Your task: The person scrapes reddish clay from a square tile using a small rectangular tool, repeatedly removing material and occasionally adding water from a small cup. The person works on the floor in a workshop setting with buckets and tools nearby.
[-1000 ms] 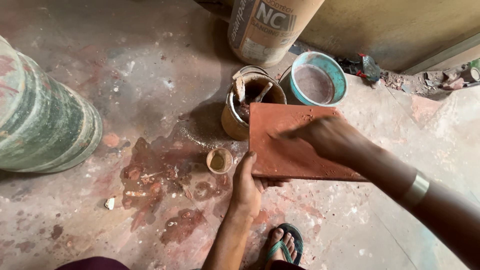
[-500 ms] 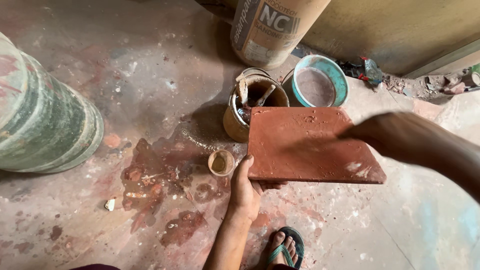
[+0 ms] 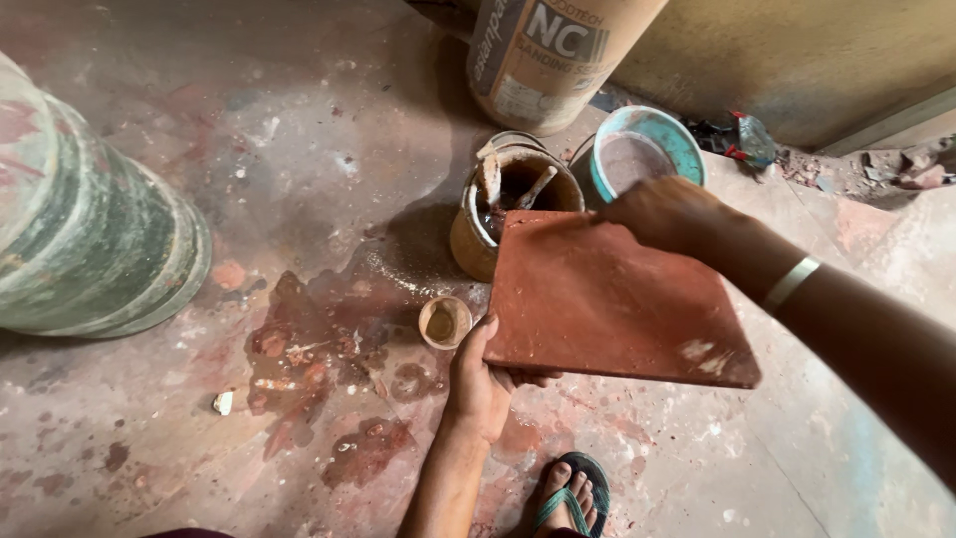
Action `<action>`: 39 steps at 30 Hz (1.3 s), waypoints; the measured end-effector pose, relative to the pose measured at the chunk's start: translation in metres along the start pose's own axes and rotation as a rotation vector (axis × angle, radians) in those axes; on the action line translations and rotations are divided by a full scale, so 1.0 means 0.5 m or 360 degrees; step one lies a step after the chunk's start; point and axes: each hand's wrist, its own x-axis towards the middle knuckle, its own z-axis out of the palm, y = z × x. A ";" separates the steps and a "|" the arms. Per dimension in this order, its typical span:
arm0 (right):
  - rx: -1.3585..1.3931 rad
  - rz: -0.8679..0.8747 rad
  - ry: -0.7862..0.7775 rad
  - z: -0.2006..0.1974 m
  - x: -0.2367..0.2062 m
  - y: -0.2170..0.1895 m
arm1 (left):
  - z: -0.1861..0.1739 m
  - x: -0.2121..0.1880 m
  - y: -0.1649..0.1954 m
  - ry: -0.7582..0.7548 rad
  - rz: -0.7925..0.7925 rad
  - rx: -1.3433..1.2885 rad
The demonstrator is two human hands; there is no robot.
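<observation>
Moved since half a second ago: right hand [image 3: 665,211], then off the lower right edge of the red-brown board [image 3: 612,304], now up at the board's far edge, close to the rusty tin [image 3: 513,204]. A second ago, spread flat on the board's middle. Board tilted a little differently, otherwise in the same place, held above the stained floor [image 3: 299,139]. Left hand [image 3: 485,379] unchanged in its grip.

Left hand under the board's near left corner, thumb up along the edge, fingers curled beneath and only partly showing; clamped on the board from below. Right hand loosely curled, knuckles up, fingers bent down over the far edge of the board and touching it; cannot tell whether anything else is pinched in the fingers. A light metal bangle [image 3: 791,282] on the right wrist.

Just beyond the board, the rusty tin with sticks standing in dark liquid; beside it to the right, a teal-rimmed bowl [image 3: 647,149] with pale contents. A small cup [image 3: 444,322] on the floor, just left of the left thumb. Red-brown stains spread over the floor to the left. A large drum [image 3: 85,229] lying at far left, a tall printed canister [image 3: 558,50] at top. A foot in a green sandal [image 3: 568,498] at bottom.
</observation>
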 end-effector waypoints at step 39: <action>0.0025 0.0134 -0.0020 -0.075 0.014 -0.069 | -0.070 0.014 0.034 -0.0150 -0.0026 -0.0049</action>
